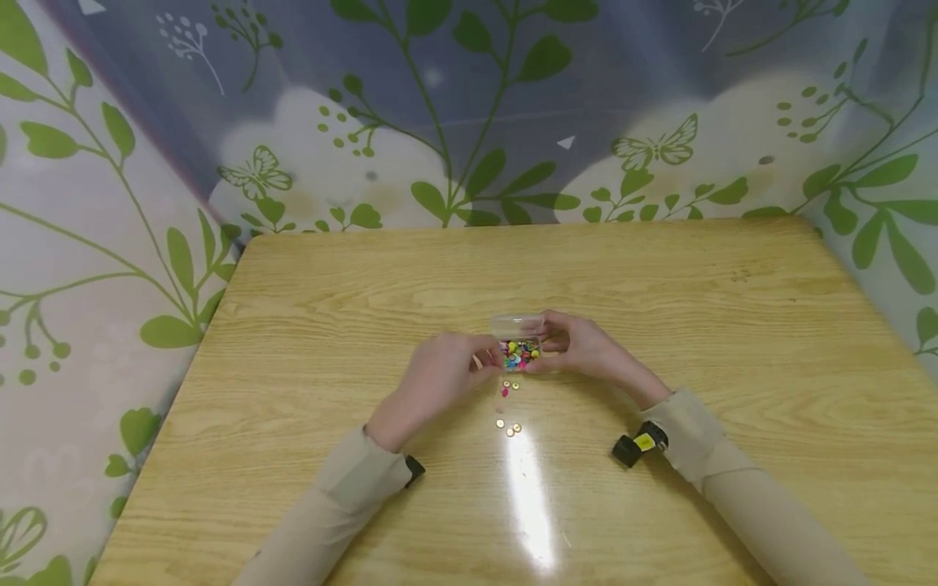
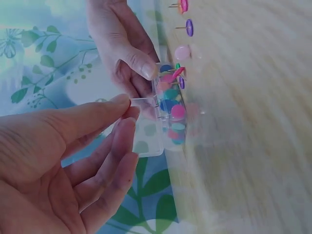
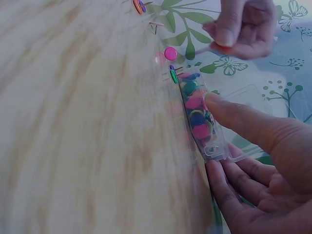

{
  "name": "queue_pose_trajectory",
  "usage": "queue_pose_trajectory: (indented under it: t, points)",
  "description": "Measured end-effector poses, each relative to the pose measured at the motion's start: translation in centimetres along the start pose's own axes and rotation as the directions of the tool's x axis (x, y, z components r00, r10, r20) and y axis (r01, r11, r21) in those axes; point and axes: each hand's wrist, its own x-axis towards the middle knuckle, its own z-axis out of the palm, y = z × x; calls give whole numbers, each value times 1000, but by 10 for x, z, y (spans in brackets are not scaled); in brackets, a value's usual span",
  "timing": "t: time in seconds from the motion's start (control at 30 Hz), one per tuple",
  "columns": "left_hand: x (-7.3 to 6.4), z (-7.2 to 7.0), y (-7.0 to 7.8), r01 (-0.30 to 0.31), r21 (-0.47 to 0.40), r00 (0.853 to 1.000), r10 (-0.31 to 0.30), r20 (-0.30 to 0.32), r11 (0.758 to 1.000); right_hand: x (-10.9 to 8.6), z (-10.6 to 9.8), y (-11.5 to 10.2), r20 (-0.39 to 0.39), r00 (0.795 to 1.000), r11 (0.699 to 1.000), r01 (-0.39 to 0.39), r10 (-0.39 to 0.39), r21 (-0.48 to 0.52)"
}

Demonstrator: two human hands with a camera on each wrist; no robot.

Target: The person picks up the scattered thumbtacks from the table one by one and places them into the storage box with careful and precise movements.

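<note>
A small clear plastic box [image 3: 212, 150] with its lid [image 1: 510, 327] raised holds many colourful thumbtacks [image 1: 519, 356]. My right hand [image 1: 586, 350] grips the box from the right, thumb on its near edge and fingers behind and under it. At the box's left side is my left hand [image 1: 443, 366], thumb and forefinger pinched together. Between those fingertips the right wrist view shows a small reddish thumbtack [image 3: 220, 47], blurred; in the left wrist view the fingers [image 2: 124, 105] hide it. Several loose thumbtacks [image 1: 510, 432] lie on the table on the near side of the box.
The wood-grain table [image 1: 352, 285] carries a bright light reflection near its front. Beyond its back edge hangs a leaf-patterned curtain [image 1: 484, 106], with more of it at both sides. A black strap device [image 1: 639, 443] sits on the right wrist.
</note>
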Motion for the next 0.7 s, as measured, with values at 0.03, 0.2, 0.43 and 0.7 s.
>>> queue_pose_trajectory:
  t: [0.03,0.2,0.43,0.7]
  points:
    - [2,0,1,0,-4,1000,0,-11,1000,0,0,0,1,1000,1000,1,-1,1]
    - [12,1,3,-10,-24,999,9,-53,1000,0,0,0,-3,1000,1000,-7,7,-6]
    - [23,8,5,-47,29,991,50,-125,998,0,0,1,-15,999,999,-32,32,-23]
    - [24,8,6,-47,11,989,48,-142,999,0,0,3,-7,1000,1000,-20,20,-15]
